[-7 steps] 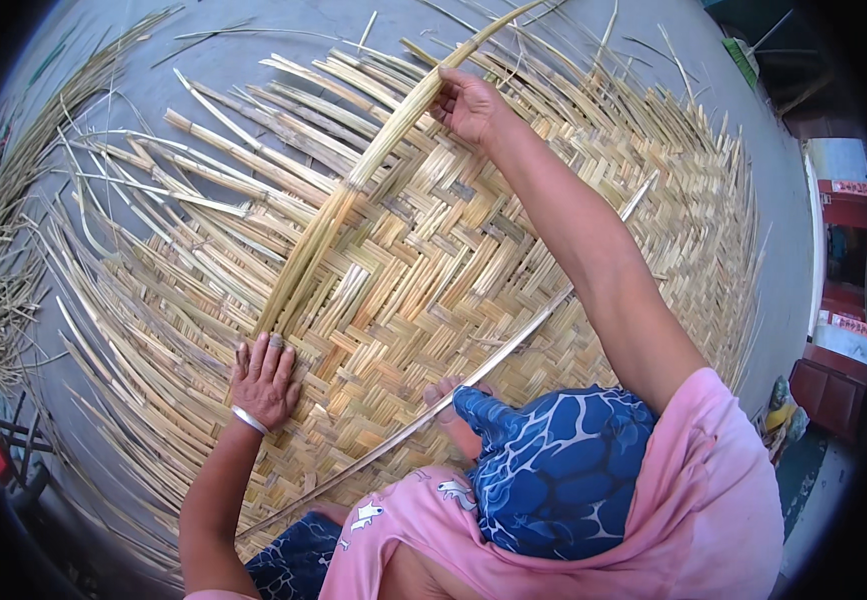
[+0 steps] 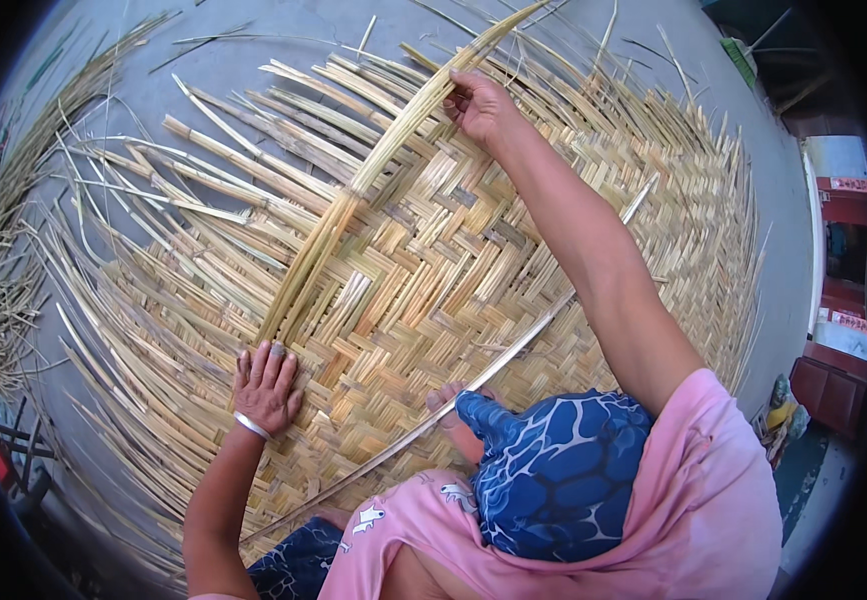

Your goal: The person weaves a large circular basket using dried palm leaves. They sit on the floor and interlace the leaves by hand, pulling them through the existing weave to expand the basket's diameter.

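A large woven reed mat (image 2: pixel 423 270) lies under me in a zigzag weave, its loose strip ends fanning out at the left and far sides. Across its far left part runs a long, yellowish split reed strip (image 2: pixel 385 152), slanting from near my left fingertips up to the far edge. My right hand (image 2: pixel 481 108) has its curled fingers on this strip close to its upper end. Flat on the woven part rests my left hand (image 2: pixel 266 388), fingers spread, a silver bangle at the wrist. A pale thin strip (image 2: pixel 523 342) crosses the mat diagonally beside my bare foot (image 2: pixel 453 408).
Bundles of loose reed strips (image 2: pixel 3 300) lie on the grey floor (image 2: pixel 243 65) at the left. Dark red furniture (image 2: pixel 831 388) stands at the right edge. A green-bristled broom (image 2: pixel 740 62) is at the far right.
My right hand has shifted slightly to the right with the strip, whose upper part moved along. My left hand has slid slightly nearer to me on the mat.
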Motion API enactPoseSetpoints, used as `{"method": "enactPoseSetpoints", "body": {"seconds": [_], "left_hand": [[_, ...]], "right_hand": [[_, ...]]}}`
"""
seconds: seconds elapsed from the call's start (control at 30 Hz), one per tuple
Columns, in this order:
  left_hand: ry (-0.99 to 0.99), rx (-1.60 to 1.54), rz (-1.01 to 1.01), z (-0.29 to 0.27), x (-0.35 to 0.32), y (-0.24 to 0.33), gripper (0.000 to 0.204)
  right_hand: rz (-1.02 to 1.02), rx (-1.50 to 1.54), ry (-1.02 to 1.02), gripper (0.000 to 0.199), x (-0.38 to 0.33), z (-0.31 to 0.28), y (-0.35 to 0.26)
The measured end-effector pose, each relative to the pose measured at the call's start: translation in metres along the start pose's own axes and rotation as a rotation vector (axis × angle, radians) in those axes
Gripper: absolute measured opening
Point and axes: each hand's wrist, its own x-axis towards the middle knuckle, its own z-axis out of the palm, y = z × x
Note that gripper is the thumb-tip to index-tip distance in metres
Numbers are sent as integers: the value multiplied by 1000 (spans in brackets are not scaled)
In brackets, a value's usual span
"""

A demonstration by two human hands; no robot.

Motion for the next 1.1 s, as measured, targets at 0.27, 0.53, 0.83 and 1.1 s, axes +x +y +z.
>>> {"method": "enactPoseSetpoints", "body": {"seconds": [0.27,0.53,0.83,1.1], "left_hand": [[33,1,-18,-1,-3,2,60],[100,104,-24,-11,-1,12,55],[495,195,34,-115,14,53,48],[664,481,-150,-267,52,79,34]], "right_hand": [[-117,130,-93,16,-30,34,-37],[-283,135,-373,17,-98,96,-84],[-791,-888,-963,22,-260,204,-48],[-1256,-1608,-1066,16,-305,151,12]]}}
